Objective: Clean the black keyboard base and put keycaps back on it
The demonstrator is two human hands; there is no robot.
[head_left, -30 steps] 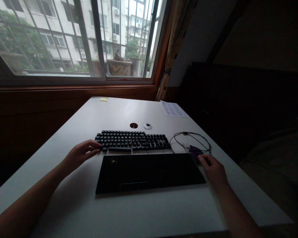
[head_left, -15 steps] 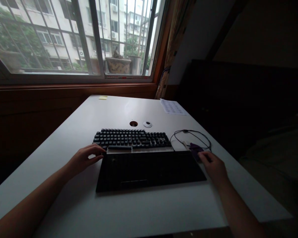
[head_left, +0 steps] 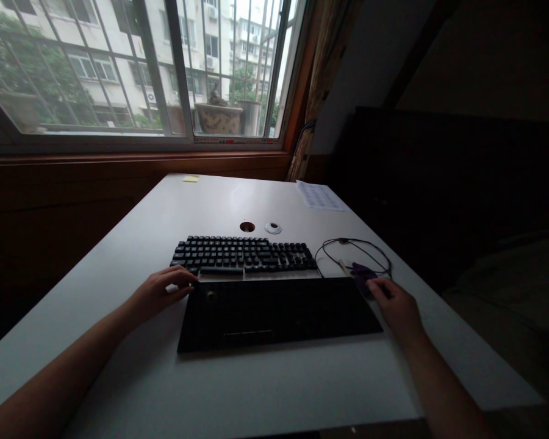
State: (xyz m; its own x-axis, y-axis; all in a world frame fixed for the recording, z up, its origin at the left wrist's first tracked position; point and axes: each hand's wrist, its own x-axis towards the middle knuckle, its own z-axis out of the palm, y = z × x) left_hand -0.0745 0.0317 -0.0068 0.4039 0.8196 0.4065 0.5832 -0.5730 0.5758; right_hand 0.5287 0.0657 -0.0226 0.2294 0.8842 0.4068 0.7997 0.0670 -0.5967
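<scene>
A flat, glossy black panel [head_left: 281,314] lies on the white table in front of me. Just behind it stands a black keyboard [head_left: 242,253] with a long bar-shaped key along its near side. My left hand [head_left: 169,291] is at the panel's far left corner, its thumb and forefinger closed together on that corner beside the keyboard. At the panel's far right corner, my right hand [head_left: 397,308] pinches a dark purple cloth [head_left: 362,272]. The fingertips of that hand are partly hidden.
A looped black cable [head_left: 384,256] lies right of the keyboard, by a thin pale stick [head_left: 343,266]. Behind are a round table hole [head_left: 247,227], a white ring-shaped cover [head_left: 273,228], a printed sheet [head_left: 321,196] and yellow sticky notes [head_left: 191,178]. A barred window faces the table [head_left: 132,238].
Almost nothing differs. The whole view has shifted slightly, and both hands keep their places at the panel's two far corners.
</scene>
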